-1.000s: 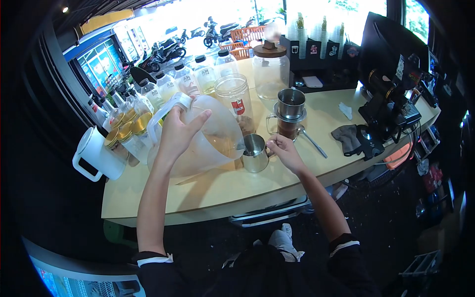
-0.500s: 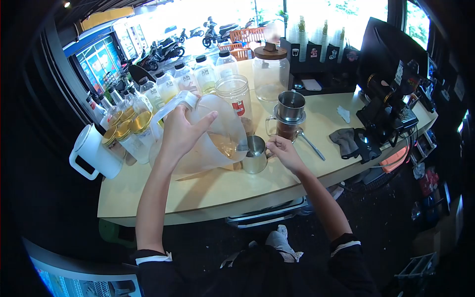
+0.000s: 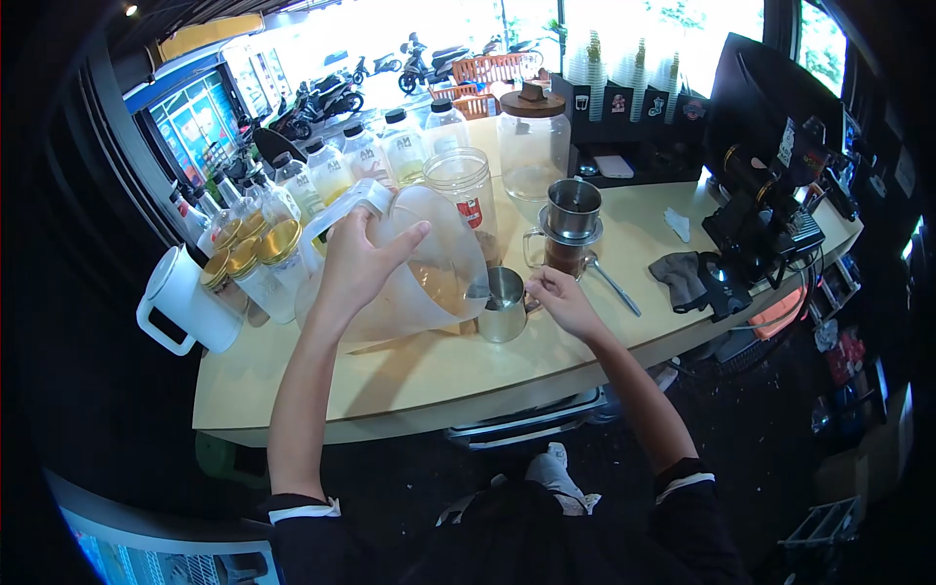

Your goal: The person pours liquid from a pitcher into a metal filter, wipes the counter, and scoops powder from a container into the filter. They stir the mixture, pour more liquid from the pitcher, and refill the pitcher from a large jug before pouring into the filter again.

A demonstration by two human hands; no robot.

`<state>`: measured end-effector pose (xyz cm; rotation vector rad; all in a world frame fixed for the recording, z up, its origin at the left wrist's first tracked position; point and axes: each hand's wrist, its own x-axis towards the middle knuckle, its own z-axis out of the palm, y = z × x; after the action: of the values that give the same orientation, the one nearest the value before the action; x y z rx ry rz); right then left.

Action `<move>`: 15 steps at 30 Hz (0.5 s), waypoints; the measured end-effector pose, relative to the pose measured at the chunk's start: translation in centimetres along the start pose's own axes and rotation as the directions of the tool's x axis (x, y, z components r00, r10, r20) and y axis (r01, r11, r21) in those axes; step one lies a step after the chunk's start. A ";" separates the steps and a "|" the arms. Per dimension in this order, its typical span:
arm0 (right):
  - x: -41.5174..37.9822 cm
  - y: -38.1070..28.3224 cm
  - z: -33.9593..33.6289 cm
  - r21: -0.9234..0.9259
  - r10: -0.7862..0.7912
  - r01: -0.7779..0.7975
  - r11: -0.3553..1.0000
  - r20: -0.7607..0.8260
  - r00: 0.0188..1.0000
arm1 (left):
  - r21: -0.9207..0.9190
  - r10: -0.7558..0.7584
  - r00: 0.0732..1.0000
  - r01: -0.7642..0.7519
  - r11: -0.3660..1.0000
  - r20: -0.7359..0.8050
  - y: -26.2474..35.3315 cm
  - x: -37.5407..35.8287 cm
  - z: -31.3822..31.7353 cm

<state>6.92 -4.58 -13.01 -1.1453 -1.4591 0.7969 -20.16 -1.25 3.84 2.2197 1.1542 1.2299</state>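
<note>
1. At the middle of the surface (image 3: 429,375), my left hand (image 3: 356,263) is wrapped round the side of the jug (image 3: 409,278), tipped so its spout hangs over the steel cup (image 3: 503,303).
2. My right hand (image 3: 561,297) is closed on the cup's handle, steadying it where it stands just beside the jug.
3. Risk, as I judge it: the jug is wide and the cup mouth narrow, so tilting further could send liquid over the rim or down the outside.
4. My grip is on the jug's smooth wall, not its handle; a slip could drop it onto the cup.
5. The jug is translucent plastic with a white handle, and a little amber liquid is pooled at its low side by the spout.
6. The cup is shiny; I cannot tell how full it is.
7. Behind it stand a metal filter (image 3: 572,210) on a glass mug, a spoon (image 3: 612,283) and a clear jar (image 3: 465,195).
8. Gold-lidded jars (image 3: 258,258) and a white pitcher (image 3: 185,297) stand to the left.
</note>
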 end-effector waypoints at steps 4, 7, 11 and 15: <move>-1.2 -5.7 0.9 -0.419 -0.362 0.257 0.871 -0.191 0.913 | -0.018 0.028 0.999 -0.029 0.999 -0.014 -0.3 0.0 0.0; -4.1 -10.0 4.0 -0.164 -0.249 0.240 0.957 -0.033 0.968 | -0.071 0.038 0.999 -0.040 0.997 -0.026 -0.3 -0.1 0.3; -6.5 -10.2 7.6 -0.130 -0.177 0.202 0.971 0.178 0.968 | -0.026 0.065 0.997 -0.066 0.997 -0.046 -0.6 -0.1 0.3; -6.8 -7.8 11.3 0.271 0.155 -0.249 0.930 0.324 0.933 | -0.062 0.051 0.998 -0.053 0.997 -0.031 -0.5 -0.2 0.3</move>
<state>-6.10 -12.28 -10.41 -0.9745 -1.4049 1.3439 -20.28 -1.10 3.24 2.2053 1.0592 1.3052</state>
